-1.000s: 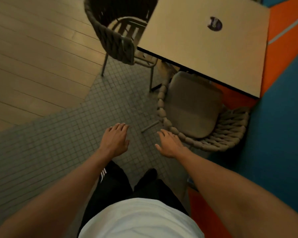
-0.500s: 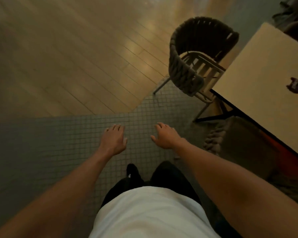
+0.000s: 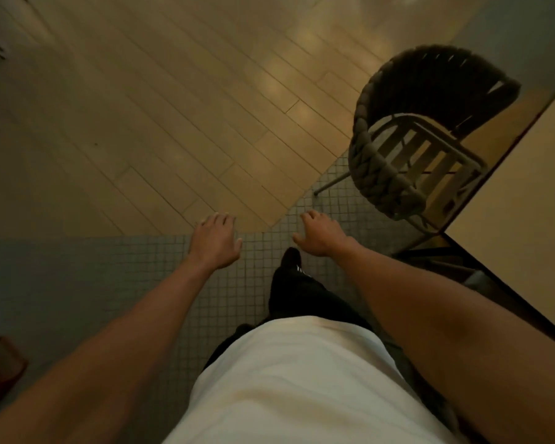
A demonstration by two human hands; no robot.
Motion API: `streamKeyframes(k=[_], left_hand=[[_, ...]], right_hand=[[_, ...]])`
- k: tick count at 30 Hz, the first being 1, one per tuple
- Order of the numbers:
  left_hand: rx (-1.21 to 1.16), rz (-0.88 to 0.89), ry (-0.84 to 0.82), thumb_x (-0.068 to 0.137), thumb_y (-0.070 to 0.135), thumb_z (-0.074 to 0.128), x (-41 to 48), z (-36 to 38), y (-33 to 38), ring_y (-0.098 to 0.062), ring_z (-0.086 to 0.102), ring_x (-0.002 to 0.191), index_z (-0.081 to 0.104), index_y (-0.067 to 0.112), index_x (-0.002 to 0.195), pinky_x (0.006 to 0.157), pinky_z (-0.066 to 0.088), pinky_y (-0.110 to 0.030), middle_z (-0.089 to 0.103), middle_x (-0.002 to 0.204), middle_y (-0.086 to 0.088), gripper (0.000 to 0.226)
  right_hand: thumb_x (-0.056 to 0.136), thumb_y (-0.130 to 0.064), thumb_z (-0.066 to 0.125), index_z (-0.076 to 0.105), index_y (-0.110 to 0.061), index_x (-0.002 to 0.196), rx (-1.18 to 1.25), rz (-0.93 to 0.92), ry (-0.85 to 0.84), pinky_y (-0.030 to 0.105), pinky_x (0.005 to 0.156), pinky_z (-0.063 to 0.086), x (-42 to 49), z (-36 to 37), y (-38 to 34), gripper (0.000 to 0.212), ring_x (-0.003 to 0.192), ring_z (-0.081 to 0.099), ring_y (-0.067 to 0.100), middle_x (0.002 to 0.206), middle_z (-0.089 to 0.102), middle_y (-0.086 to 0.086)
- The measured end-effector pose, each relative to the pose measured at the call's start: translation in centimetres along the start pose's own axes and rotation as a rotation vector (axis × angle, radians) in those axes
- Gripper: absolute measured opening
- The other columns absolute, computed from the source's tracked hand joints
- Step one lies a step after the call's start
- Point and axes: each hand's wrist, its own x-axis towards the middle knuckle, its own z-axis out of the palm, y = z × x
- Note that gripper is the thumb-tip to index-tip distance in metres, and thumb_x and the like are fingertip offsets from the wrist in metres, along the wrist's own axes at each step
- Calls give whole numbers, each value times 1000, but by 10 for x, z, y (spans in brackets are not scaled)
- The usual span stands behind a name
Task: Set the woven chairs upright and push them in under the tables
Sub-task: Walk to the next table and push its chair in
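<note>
Beside the worktop (image 3: 519, 219), an upright woven chair (image 3: 407, 149) is seen; both hands (image 3: 215, 241) (image 3: 321, 235) are held empty, fingers loosely spread. Its legs may be snagged where tile meets wood.

You see only a slice of the pale beige worktop (image 3: 523, 238); the right edge cuts the rest away. Its corner hides the right side of the dark woven chair with the slatted seat (image 3: 394, 174), so you cannot tell how far under it sits. A reddish-brown object (image 3: 0, 366) at the near left is cut off and too dim to identify.
</note>
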Motion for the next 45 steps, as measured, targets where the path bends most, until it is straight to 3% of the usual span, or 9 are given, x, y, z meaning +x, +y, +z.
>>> streamKeyframes(k=[8,16,22,27,36,45], left_hand=[[52,61,-5,99,56,45,134,-100,24,-29,27,152,28,15,158,122,26,-49,31,165,-9,74],[34,98,-34,98,60,44,259,-155,34,-28,29,151,30,17,157,118,28,-48,34,164,-8,74],[89,267,-51,94,73,34,399,-218,44,-29,12,157,22,29,159,121,15,-63,17,170,-5,80],[227,489,-64,93,77,26,517,-295,67,-30,3,158,14,29,162,123,7,-64,7,172,-5,85],[388,811,-78,96,72,28,703,-405,161,-29,7,158,17,28,161,123,8,-64,13,171,-5,79],[549,997,-112,96,73,27,857,-479,310,-27,5,158,17,29,161,123,8,-64,12,172,-4,79]], right_hand=[[102,-61,48,33,-10,159,23,49,42,56,119,35,99,-124,55,78,148,38,38,162,38,16],[102,-66,41,36,-19,159,126,118,60,59,122,28,178,-191,99,74,150,35,35,164,37,11],[102,-70,36,34,-24,161,208,249,120,60,127,15,261,-263,124,75,158,21,31,170,27,9],[103,-63,45,36,-18,160,334,429,188,57,126,22,326,-344,149,73,156,25,31,169,30,10],[100,-64,47,34,-20,161,572,770,307,53,124,27,394,-429,224,76,154,30,31,169,30,8],[102,-63,44,37,-14,158,803,933,268,55,122,28,466,-502,358,74,152,31,37,166,33,13]])
